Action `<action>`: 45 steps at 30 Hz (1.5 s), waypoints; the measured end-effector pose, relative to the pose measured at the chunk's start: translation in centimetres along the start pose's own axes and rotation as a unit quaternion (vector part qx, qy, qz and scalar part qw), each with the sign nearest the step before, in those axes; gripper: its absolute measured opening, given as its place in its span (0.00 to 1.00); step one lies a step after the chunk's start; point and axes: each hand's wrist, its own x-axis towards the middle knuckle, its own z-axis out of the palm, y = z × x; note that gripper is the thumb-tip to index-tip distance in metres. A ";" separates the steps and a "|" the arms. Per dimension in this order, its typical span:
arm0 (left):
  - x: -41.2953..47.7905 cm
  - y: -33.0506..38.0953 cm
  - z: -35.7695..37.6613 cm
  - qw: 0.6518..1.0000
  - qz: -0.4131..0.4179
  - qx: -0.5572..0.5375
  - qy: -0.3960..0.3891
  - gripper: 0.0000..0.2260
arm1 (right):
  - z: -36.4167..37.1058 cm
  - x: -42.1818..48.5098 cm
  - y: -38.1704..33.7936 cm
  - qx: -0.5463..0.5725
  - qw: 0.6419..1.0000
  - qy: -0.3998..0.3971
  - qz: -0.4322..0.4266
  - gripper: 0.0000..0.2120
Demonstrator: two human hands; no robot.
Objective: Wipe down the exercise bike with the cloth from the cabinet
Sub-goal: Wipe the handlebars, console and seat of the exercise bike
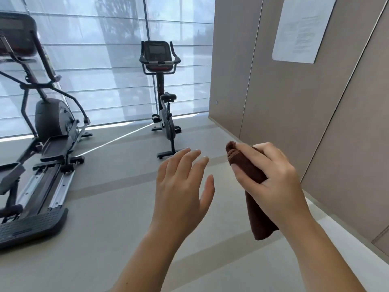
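Pale gym floor (pixel 109 218) is stretching toward shaded windows, where the exercise bike (pixel 163 98) is standing far ahead. Near right, the right hand (pixel 271 178) is gripping a folded brown cloth (pixel 250 171); the left hand (pixel 182 186) is hovering beside it, fingers relaxed. An elliptical trainer (pixel 44 131) is standing left.

- The cloth (pixel 248 167) I'm holding is dark brown, plain.
- The exercise bike (pixel 163 95) I see is black, with a grey flywheel cover.
- The elliptical (pixel 48 131) is black and dark grey, silver on its rails.
- The floor (pixel 109 207) is pale grey-beige with lighter stripes.
- The wall panels (pixel 273 91) are tan; the paper sheet (pixel 303 28) is white.
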 end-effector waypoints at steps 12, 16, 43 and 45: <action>12.4 -14.1 13.7 0.997 -0.076 0.022 0.000 0.16 | 16.4 16.6 9.2 0.035 0.996 -0.075 -0.031 0.19; 15.7 -22.0 17.6 0.997 -0.075 0.023 0.003 0.16 | 24.4 22.0 10.0 0.036 0.996 -0.073 -0.033 0.19; 39.9 -67.6 40.1 0.990 -0.082 0.111 -0.030 0.14 | 71.5 56.5 17.1 0.091 0.992 -0.090 -0.020 0.19; 42.9 -70.4 42.1 0.989 -0.091 0.115 -0.034 0.15 | 74.4 60.1 18.3 0.104 0.990 -0.090 -0.028 0.19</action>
